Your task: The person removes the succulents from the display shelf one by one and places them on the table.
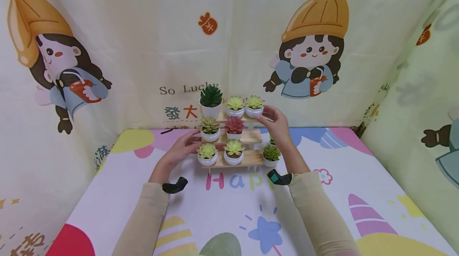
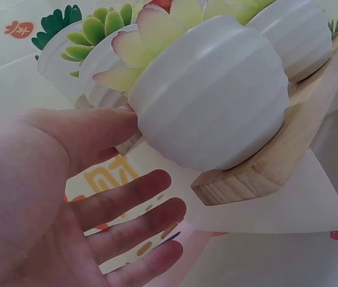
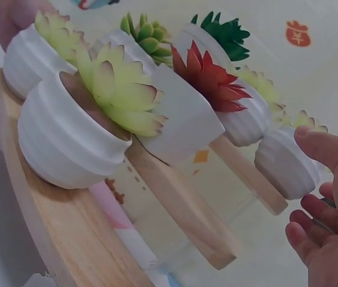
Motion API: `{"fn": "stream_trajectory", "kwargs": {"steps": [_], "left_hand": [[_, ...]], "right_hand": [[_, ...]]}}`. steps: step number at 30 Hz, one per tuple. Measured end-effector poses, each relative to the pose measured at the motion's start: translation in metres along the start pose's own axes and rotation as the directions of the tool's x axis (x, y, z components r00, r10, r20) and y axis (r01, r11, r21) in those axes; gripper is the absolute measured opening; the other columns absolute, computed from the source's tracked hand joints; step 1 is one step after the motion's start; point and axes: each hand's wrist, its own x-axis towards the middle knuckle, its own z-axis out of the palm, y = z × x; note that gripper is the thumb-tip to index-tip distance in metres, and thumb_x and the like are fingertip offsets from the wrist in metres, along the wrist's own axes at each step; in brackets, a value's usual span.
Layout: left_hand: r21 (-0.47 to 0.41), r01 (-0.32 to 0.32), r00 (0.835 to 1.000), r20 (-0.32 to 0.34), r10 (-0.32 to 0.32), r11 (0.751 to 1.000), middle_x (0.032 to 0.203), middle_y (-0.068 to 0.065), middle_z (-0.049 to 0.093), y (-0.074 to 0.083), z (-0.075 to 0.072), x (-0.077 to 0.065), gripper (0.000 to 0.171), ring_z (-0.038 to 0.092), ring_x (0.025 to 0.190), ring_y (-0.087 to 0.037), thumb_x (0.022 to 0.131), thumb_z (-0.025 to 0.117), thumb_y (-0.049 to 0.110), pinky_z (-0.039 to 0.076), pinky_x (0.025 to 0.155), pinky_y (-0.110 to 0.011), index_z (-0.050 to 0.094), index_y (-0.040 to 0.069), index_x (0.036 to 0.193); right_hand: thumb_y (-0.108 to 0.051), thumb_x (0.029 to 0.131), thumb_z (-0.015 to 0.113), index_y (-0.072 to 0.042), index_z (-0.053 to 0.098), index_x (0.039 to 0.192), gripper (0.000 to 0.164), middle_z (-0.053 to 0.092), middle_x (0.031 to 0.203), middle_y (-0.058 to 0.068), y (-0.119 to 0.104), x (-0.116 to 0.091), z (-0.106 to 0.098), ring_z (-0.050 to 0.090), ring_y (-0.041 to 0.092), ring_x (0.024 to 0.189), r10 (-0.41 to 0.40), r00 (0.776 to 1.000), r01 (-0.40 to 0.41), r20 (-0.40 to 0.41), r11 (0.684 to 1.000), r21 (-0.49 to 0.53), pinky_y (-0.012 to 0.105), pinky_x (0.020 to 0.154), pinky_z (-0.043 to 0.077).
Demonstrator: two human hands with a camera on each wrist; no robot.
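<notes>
I find my left hand [image 1: 181, 147], fingers spread, beside the middle-tier olive succulent [image 1: 210, 128]; contact cannot be told. On the wooden stand [image 1: 254, 158], the top right succulent [image 1: 254, 112] sits beside my right hand [image 1: 277, 122], fingers loosely parted. Step judged: positioning that pot. Next calls for lifting the green succulent [image 1: 271, 159] off the surface [image 1: 215, 204].

Head view bright; soft shadows on tabletop [image 1: 208, 204]; both wrist views dimmer, greyer

creased cream drapery [image 1: 236, 49], printed with orange-hatted cartoon figures [image 1: 315, 51], red pouches [image 1: 208, 24] and lettering [image 1: 190, 112], hangs behind and on both sides of a white tabletop [image 1: 215, 204] patterned with colourful shapes [image 1: 266, 233], under soft, diffuse light.
</notes>
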Motion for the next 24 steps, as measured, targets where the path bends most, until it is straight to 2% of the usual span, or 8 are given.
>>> {"fn": "stream_trajectory", "kwargs": {"steps": [13, 24], "left_hand": [[-0.007, -0.025, 1.0, 0.012, 0.025, 1.0, 0.148, -0.018, 0.043, -0.0044, -0.001, -0.001, 0.064, 0.045, 0.134, -0.035, 0.097, 0.058, 0.029, 0.047, 0.104, -0.048, 0.028, 0.019, 0.153], [0.005, -0.012, 1.0, 0.0, 0.012, 1.0, 0.148, -0.015, 0.045, -0.0005, -0.0005, -0.0009, 0.063, 0.046, 0.134, -0.032, 0.096, 0.059, 0.03, 0.048, 0.103, -0.046, 0.03, 0.023, 0.152]], "right_hand": [[-0.023, 0.087, 0.073, -0.007, 0.049, 0.137, 0.057, 0.053, 0.137, 0.014, 0.0022, 0.0051, 0.0046, 0.051, 0.027, 0.128, 0.004, 1.0, -0.004, 0.005, 0.999, 0.032, 0.042, 0.109, 0.043], [-0.031, 0.084, 0.075, -0.014, 0.05, 0.139, 0.063, 0.054, 0.138, 0.009, 0.0004, 0.0092, 0.0102, 0.051, 0.023, 0.128, 0.015, 1.0, -0.015, -0.003, 1.0, -0.005, 0.041, 0.107, 0.045]]}}
